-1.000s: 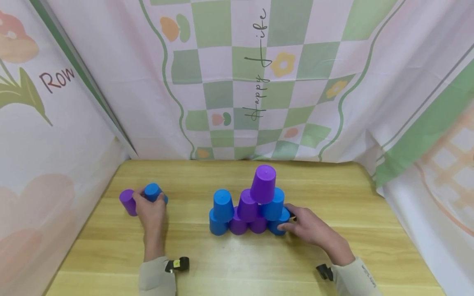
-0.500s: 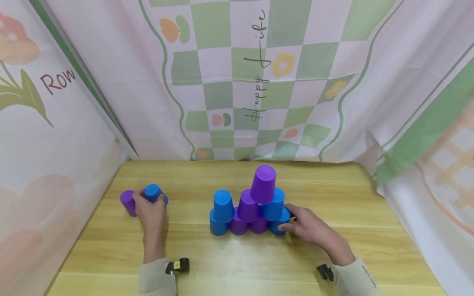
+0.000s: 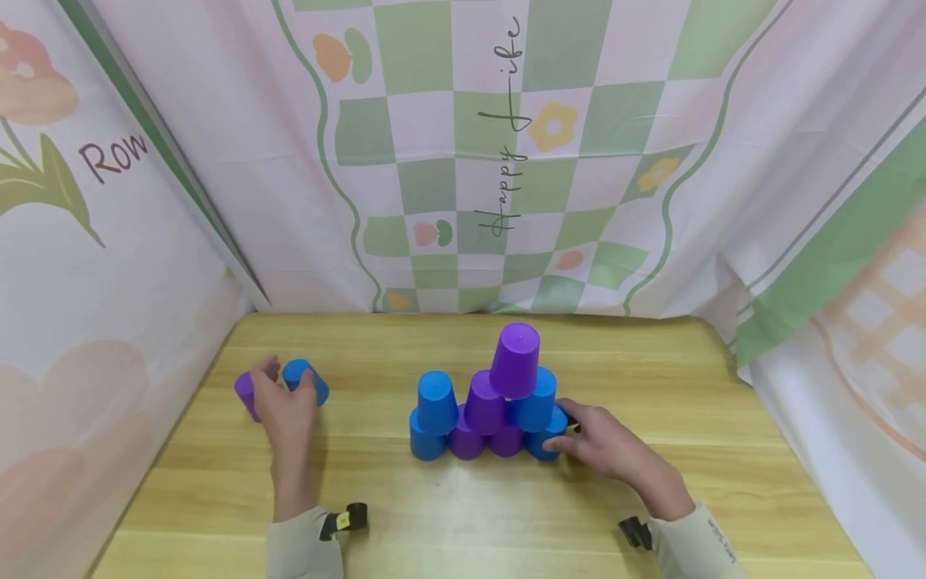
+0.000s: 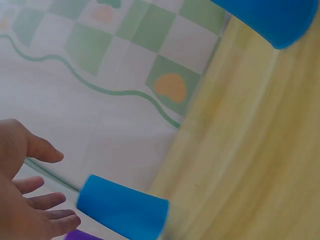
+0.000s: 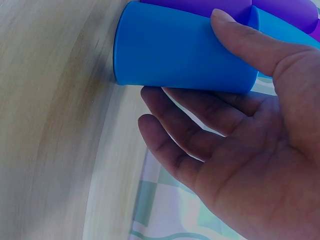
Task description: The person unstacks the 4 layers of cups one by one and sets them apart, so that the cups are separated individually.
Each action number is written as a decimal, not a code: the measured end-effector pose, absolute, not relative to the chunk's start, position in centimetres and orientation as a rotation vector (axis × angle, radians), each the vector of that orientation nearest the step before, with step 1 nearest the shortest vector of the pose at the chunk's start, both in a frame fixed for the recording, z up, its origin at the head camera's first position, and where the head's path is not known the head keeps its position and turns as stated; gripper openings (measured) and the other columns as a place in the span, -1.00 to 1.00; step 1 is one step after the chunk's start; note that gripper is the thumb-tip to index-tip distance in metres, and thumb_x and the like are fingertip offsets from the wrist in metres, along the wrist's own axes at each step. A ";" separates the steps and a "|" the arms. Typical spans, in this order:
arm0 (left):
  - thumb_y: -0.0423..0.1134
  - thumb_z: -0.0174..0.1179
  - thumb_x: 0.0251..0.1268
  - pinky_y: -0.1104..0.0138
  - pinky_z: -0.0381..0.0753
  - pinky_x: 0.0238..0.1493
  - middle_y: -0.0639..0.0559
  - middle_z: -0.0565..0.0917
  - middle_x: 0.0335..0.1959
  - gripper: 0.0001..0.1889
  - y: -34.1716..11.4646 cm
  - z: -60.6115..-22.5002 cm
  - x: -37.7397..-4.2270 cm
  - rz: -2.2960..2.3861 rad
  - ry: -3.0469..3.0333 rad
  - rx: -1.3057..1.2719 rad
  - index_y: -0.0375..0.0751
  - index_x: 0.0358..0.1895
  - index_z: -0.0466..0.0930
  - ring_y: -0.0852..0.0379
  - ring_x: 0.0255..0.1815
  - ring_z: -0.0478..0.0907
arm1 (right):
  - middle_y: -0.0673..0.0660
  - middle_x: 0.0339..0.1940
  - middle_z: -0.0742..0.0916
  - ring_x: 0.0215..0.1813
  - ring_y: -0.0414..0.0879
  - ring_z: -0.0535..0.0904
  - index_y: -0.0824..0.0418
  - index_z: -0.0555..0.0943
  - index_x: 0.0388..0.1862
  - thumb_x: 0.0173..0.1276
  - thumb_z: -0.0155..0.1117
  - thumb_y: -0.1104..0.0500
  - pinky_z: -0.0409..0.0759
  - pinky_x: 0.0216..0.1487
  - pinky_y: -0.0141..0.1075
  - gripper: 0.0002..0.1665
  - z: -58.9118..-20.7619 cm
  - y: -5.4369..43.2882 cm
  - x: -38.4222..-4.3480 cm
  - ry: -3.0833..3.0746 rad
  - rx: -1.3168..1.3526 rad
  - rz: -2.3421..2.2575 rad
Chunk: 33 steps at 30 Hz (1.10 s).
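Note:
At the left of the table, a blue cup [image 3: 311, 382] stands upside down beside a purple cup [image 3: 244, 392]. Between them my left hand [image 3: 288, 414] hovers, its fingers spread and apart from the blue cup in the left wrist view. Mid-table is a pyramid of upside-down blue and purple cups. My right hand [image 3: 615, 450] holds its lower right blue cup [image 5: 175, 50], thumb on the near face and fingers along the outer side. One purple cup [image 3: 516, 360] tops the right half, resting on a purple cup [image 3: 484, 406] and a blue cup [image 3: 535, 400].
Another blue cup [image 3: 436, 400] sits on the pyramid's left end, over a blue cup [image 3: 425, 442]. The wooden table [image 3: 448, 523] ends at a checkered curtain [image 3: 483, 185] behind. Black wrist cameras [image 3: 350, 517] jut from both sleeves.
My left hand has loosened from the blue cup and shifted slightly left, its fingers lifting and spreading in front of the purple cup. The right hand and the pyramid look unchanged.

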<state>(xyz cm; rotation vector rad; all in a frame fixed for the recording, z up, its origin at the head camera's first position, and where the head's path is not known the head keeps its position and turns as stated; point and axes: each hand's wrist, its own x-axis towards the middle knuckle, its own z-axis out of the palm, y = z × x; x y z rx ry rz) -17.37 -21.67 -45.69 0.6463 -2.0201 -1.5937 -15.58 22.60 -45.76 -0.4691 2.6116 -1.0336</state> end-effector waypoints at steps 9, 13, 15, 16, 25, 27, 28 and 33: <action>-0.45 0.21 0.40 0.11 0.31 0.63 -0.23 0.48 0.40 -0.44 -20.7 -42.7 -16.6 -1.579 -1.925 0.544 -0.39 0.43 0.31 -0.09 0.56 0.34 | 0.14 0.07 0.79 0.06 0.01 0.70 0.23 0.60 0.22 0.44 0.46 -0.02 0.75 0.08 0.03 -0.48 -45.9 22.6 -15.6 2.599 -0.477 -1.052; -0.42 0.22 0.43 0.11 0.35 0.60 -0.16 0.51 0.34 -0.45 -20.2 -41.5 -16.2 -1.573 -1.924 0.509 -0.36 0.43 0.32 -0.07 0.53 0.37 | 0.15 0.09 0.79 0.10 0.04 0.71 0.23 0.59 0.25 0.44 0.46 -0.03 0.74 0.12 0.06 -0.45 -46.0 22.7 -15.7 2.597 -0.476 -1.057; -0.40 0.24 0.45 0.12 0.36 0.59 -0.10 0.52 0.32 -0.46 -19.8 -41.1 -16.0 -1.582 -1.929 0.476 -0.33 0.43 0.33 -0.03 0.52 0.39 | 0.14 0.09 0.79 0.12 0.06 0.71 0.23 0.59 0.26 0.44 0.46 -0.04 0.74 0.13 0.07 -0.44 -46.1 22.8 -15.7 2.600 -0.475 -1.056; -0.38 0.24 0.46 0.12 0.36 0.59 -0.09 0.52 0.31 -0.46 -19.6 -40.9 -15.9 -1.587 -1.931 0.455 -0.31 0.43 0.33 -0.03 0.51 0.39 | 0.14 0.10 0.79 0.13 0.06 0.72 0.22 0.59 0.26 0.43 0.46 -0.04 0.74 0.14 0.08 -0.44 -46.2 22.8 -15.7 2.602 -0.476 -1.054; -0.43 0.25 0.44 0.12 0.36 0.59 -0.10 0.53 0.28 -0.48 -15.9 -39.4 -15.7 -1.630 -1.923 0.180 -0.34 0.40 0.35 0.01 0.45 0.42 | 0.13 0.08 0.79 0.10 0.05 0.72 0.22 0.60 0.24 0.43 0.46 -0.05 0.74 0.13 0.08 -0.45 -46.2 22.7 -15.7 2.599 -0.492 -1.061; -0.42 0.27 0.44 0.12 0.36 0.60 -0.07 0.54 0.29 -0.47 -14.9 -39.0 -15.6 -1.630 -1.951 0.111 -0.32 0.41 0.36 0.02 0.45 0.43 | 0.13 0.08 0.79 0.10 0.05 0.72 0.22 0.60 0.24 0.43 0.46 -0.05 0.74 0.12 0.07 -0.46 -46.2 22.7 -15.7 2.598 -0.491 -1.062; -0.40 0.28 0.44 0.12 0.35 0.60 -0.06 0.54 0.30 -0.47 -14.3 -38.8 -15.5 -1.629 -1.972 0.072 -0.29 0.41 0.36 0.03 0.46 0.43 | 0.13 0.08 0.79 0.10 0.05 0.72 0.21 0.60 0.23 0.44 0.46 -0.05 0.74 0.12 0.07 -0.46 -46.2 22.7 -15.7 2.598 -0.488 -1.062; -0.37 0.32 0.44 0.10 0.36 0.61 -0.03 0.55 0.37 -0.43 -11.4 -37.5 -15.0 -1.566 -2.067 -0.201 -0.21 0.45 0.37 0.02 0.50 0.43 | 0.12 0.09 0.79 0.10 0.03 0.71 0.20 0.59 0.25 0.44 0.46 -0.05 0.74 0.13 0.07 -0.46 -46.1 22.8 -15.7 2.600 -0.478 -1.055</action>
